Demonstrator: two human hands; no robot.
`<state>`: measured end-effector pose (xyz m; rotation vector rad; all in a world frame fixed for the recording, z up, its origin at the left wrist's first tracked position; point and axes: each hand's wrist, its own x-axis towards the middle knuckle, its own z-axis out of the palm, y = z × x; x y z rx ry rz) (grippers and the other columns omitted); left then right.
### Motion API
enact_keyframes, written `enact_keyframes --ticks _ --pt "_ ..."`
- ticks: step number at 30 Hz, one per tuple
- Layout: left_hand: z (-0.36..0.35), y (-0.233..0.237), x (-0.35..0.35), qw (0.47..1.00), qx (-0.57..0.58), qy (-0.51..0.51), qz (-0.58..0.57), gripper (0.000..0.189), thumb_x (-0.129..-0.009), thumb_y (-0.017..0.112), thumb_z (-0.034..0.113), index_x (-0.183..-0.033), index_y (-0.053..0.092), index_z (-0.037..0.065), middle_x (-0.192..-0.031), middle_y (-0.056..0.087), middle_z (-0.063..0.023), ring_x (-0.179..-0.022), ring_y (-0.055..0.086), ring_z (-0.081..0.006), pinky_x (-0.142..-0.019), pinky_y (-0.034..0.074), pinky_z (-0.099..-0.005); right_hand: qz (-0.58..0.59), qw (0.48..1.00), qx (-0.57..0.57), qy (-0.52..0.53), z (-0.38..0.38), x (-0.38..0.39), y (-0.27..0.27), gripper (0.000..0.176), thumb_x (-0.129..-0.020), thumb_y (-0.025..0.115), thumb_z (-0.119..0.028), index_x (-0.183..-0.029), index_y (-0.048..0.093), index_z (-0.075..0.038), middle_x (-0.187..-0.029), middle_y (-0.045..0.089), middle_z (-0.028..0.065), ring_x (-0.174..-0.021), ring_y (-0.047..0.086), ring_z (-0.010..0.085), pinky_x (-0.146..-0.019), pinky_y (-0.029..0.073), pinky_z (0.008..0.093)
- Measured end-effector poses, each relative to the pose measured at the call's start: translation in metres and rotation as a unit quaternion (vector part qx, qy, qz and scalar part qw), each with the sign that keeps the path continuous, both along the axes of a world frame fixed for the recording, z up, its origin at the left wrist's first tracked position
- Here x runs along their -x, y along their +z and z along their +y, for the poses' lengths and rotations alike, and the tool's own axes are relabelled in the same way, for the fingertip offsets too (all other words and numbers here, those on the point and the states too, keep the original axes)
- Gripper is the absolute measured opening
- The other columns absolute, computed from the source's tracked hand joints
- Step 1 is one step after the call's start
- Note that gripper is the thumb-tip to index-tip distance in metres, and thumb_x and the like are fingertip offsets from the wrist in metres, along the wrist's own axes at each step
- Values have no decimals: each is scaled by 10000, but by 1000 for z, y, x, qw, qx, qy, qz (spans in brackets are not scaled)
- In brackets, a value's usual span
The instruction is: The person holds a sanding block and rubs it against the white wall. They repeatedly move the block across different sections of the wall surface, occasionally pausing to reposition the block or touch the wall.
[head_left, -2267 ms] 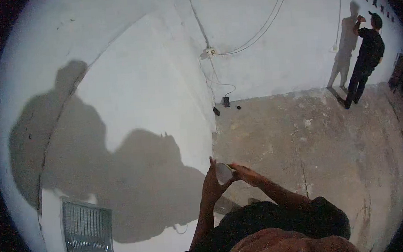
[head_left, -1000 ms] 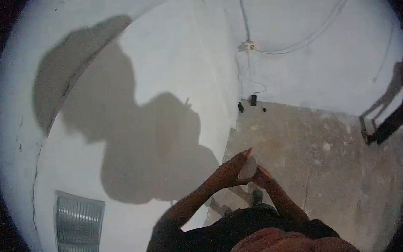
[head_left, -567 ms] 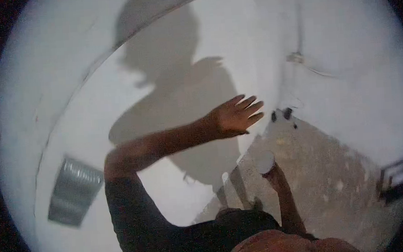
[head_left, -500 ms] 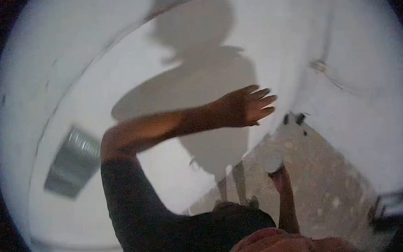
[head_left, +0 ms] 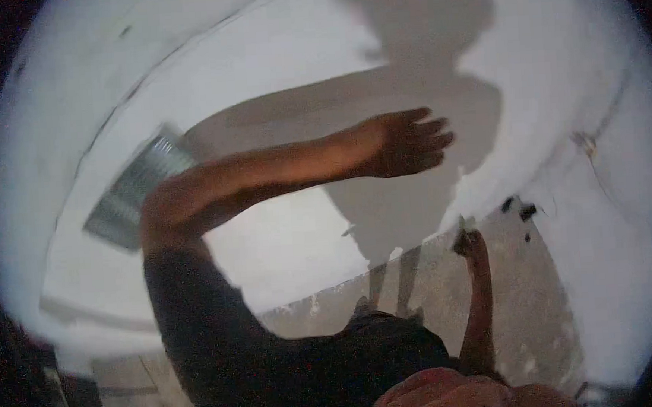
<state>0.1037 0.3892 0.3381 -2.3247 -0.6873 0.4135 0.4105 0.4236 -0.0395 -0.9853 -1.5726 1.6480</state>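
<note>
My left hand [head_left: 415,142] is raised in front of the white wall, with the forearm stretched across the view. Its fingers are extended and slightly apart, and nothing is in them. Lower down, my right hand [head_left: 472,242] hangs over the floor near the foot of the wall, its fingers curled. It holds a small pale object [head_left: 465,225], mostly blurred into the background. In the earlier view this looked round and whitish; its exact kind cannot be made out.
A grey ribbed panel [head_left: 135,196] is on the wall at left, partly behind my left arm. My shadow falls on the white wall [head_left: 269,244]. Small dark items [head_left: 524,210] lie by the corner of the speckled floor [head_left: 526,303]. A cord [head_left: 600,172] hangs at right.
The view has turned, so the wall, shadow and floor items sit further right. My right hand has risen in view, and the pale round object shows less. My left hand stays open.
</note>
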Motion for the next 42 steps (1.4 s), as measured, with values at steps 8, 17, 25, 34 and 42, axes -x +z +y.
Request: enact_keyframes --ticks 8,17,25,34,42 --pt "-11 80 -83 1000 -22 -18 -11 519 -885 668 356 -1300 539 72 -1383 506 -128 -1325 449 -302 -1147 316 -484 133 961 -138 -197 71 50 162 386 -973 606 -367 -1052 563 9 -955 615 112 -852 632 185 -773 530 331" --pt "1 95 -52 994 -77 75 14 568 -865 683 373 -1347 523 120 -1451 461 -129 -1365 399 -324 -1159 270 -517 159 875 -258 -378 107 127 213 320 -941 644 -198 -1161 482 -32 -987 658 160 -901 672 301 -748 545 392" --pt "-2 76 -15 988 -112 103 -30 478 -890 603 230 -1345 534 98 -1463 452 -130 -1359 409 -329 -1157 275 -516 121 842 -378 -366 76 158 230 310 -982 569 -107 -1266 453 -54 -1096 623 139 -912 664 215 -727 561 325" --pt "-40 73 -3 975 -175 128 -43 450 -856 641 229 -1284 587 101 -1410 497 -123 -1345 424 -302 -1132 324 -490 93 766 -509 -381 72 170 241 359 -968 582 -69 -1302 455 -45 -1199 560 178 -1016 621 279 -775 536 349" --pt "-22 76 2 977 -191 90 -26 405 -863 605 176 -1261 595 103 -1432 481 -109 -1372 399 -279 -1150 303 -472 102 801 -512 -294 65 174 245 403 -898 630 10 -1274 499 -54 -1072 553 151 -912 619 271 -745 533 332"
